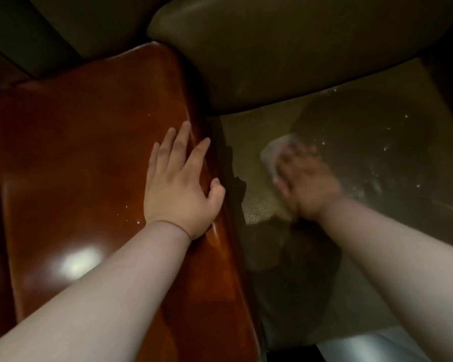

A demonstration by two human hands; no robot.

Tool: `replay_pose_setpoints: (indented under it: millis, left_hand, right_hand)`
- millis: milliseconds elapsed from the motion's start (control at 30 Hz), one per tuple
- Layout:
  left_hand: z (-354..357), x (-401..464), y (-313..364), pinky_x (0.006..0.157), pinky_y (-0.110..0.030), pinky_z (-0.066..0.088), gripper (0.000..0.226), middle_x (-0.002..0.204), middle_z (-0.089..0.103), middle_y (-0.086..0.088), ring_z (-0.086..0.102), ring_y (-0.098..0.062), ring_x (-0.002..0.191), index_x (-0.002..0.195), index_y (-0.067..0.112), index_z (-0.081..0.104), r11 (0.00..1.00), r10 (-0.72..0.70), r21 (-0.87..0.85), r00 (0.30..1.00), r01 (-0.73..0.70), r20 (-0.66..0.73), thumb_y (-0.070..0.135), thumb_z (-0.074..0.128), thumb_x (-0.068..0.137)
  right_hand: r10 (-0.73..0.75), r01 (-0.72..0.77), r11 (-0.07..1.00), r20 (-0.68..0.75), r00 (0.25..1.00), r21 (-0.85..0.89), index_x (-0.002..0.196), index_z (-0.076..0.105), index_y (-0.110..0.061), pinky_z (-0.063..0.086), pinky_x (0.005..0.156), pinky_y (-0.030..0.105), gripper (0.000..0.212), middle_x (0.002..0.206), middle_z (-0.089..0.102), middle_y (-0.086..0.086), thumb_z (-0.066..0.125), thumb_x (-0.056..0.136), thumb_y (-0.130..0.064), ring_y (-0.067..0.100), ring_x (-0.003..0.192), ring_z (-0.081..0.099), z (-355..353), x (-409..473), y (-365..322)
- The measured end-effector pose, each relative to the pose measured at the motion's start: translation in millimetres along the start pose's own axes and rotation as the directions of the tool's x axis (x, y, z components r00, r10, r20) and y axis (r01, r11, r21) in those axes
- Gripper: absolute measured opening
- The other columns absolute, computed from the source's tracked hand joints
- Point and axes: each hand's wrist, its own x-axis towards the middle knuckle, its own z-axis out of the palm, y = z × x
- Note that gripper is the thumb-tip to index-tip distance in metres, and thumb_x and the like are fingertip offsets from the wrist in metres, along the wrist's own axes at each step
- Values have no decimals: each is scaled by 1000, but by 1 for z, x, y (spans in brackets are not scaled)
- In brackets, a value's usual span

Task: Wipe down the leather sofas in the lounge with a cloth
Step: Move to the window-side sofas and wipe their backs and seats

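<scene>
Right hand (305, 184), grip blurred, presses pale cloth (275, 152) on pebbled leather seat (254, 205); left hand (179, 184) flat.

No legible text, label, brand, number or sign in the head view.
</scene>
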Motion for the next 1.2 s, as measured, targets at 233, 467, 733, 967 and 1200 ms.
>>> replay_pose_setpoints:
  millis: [233,467,733,967,1200]
  left_hand:
    - [-2,1,3,133,-47,9,71,175,20,-5,11,-28,162,159,29,44,999,3,-36,1000,-3,-18,51,49,91]
    - [2,1,1,133,-46,8,71,175,21,-4,12,-27,163,158,30,45,999,-1,-38,1000,0,-26,51,51,91]
    - [-1,1,0,133,-49,11,75,175,21,-7,12,-29,162,159,25,46,999,10,-46,1000,-11,-12,52,50,89]
    - [3,1,-4,133,-49,10,75,176,18,-5,11,-27,163,160,27,44,999,14,-31,1000,-13,8,54,49,90]
    - [3,1,-1,133,-49,11,78,176,18,-5,10,-25,164,163,24,40,1000,8,-22,1000,-8,7,55,46,91]
  right_hand:
    - [-8,2,997,67,998,82,164,23,-33,6,129,57,69,174,6,8,4,103,-58,36,160,-6,-7,12,-33]
    - [-38,37,999,35,999,10,160,31,-24,6,127,49,78,172,19,10,3,98,-63,32,160,9,-26,54,25]
    - [-483,485,874,181,857,37,156,39,-27,-9,128,52,75,174,15,5,7,97,-61,29,161,-10,-20,25,-49]
    - [70,-77,987,53,996,140,164,15,-33,-4,127,50,61,176,7,1,17,107,-55,31,161,-7,-40,106,-8]
    - [-447,454,891,152,881,-13,165,10,-32,-7,127,45,66,175,0,-1,27,106,-55,25,160,-15,-21,70,-55]
